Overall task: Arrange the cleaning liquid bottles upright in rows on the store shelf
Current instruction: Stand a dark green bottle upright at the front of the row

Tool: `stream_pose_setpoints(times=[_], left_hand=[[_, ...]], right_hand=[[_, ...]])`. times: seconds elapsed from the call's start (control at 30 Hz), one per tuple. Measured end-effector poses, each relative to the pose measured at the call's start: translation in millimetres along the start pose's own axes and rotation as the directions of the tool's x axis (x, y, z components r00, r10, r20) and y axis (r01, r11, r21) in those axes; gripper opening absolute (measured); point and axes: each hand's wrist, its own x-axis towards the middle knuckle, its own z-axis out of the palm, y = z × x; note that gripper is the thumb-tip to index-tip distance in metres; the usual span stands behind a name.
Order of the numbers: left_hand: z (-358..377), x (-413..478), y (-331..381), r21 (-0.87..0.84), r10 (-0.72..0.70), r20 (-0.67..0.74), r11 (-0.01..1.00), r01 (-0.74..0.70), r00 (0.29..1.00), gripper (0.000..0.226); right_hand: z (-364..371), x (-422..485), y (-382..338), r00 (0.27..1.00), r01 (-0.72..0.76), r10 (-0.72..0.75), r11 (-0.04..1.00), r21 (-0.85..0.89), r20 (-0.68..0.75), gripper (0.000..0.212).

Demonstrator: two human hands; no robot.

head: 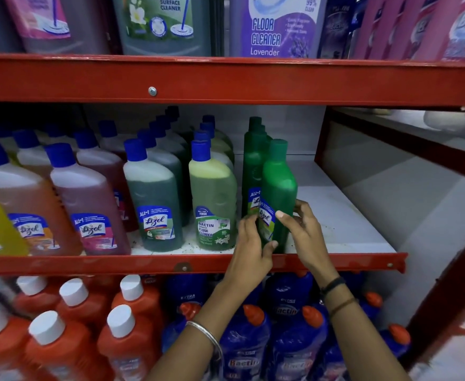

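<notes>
Red-framed store shelf with rows of cleaning bottles, both hands at the front green bottle.

Upright at the shelf's front edge, the green bottle heads a row of matching green bottles, just right of the Bactin floor cleaner bottle. Left hand and right hand flank its lower body, fingers loosely curled and seemingly touching its label, though a firm grip is unclear.

Large floor cleaner jugs are seen on the top tier, above a bolt — orange bottles and blue bottles are packed below.
</notes>
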Motion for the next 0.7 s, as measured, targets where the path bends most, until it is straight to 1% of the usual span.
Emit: stream_pose_setpoints(times=[0.1,0.13,0.23,0.33,0.37,0.53,0.63,0.7], left_hand=[[1.7,1.6,-0.9,-0.050,-0.069,0.049,0.996,0.071,0.996,0.083],[1.8,2.8,-2.1,-0.056,-0.082,0.057,0.995,0.085,0.995,0.087],[-0.4,5.4,-1.6,-0.050,-0.131,0.083,0.989,0.136,0.988,0.093],[-2.3,6.6,-3.1,-0.039,-0.150,0.075,0.987,0.153,0.986,0.094],[-3.4,6.4,-2.2,-0.036,-0.151,0.073,0.987,0.154,0.986,0.093],[-9.6,6.5,-1.1,-0.002,-0.164,0.093,0.986,0.165,0.982,0.087],[-14.5,4.7,-0.2,0.030,-0.148,0.151,0.989,0.145,0.978,0.089],[-16.6,2.3,2.3,0.044,-0.144,0.166,0.989,0.138,0.976,0.090]], right_hand=[[-0.3,-0.5,6.9,0.997,-0.034,0.027,0.995,0.094,0.076,0.041],[-0.9,0.6,8.7,0.995,-0.043,0.033,0.993,0.108,0.099,0.039],[-3.2,7.2,12.2,0.992,-0.048,0.033,0.991,0.121,0.120,0.029],[-5.2,15.0,20.3,0.991,-0.114,0.100,0.980,0.162,0.091,0.014],[-6.1,16.5,23.0,0.990,-0.125,0.112,0.979,0.162,0.086,0.013],[-10.2,12.7,22.0,0.994,-0.086,0.079,0.993,0.083,0.081,0.018],[-9.8,6.2,20.0,0.995,-0.053,0.055,0.998,-0.023,0.078,0.022],[-8.5,4.5,18.0,0.997,-0.048,0.051,0.997,-0.056,0.062,0.021]])
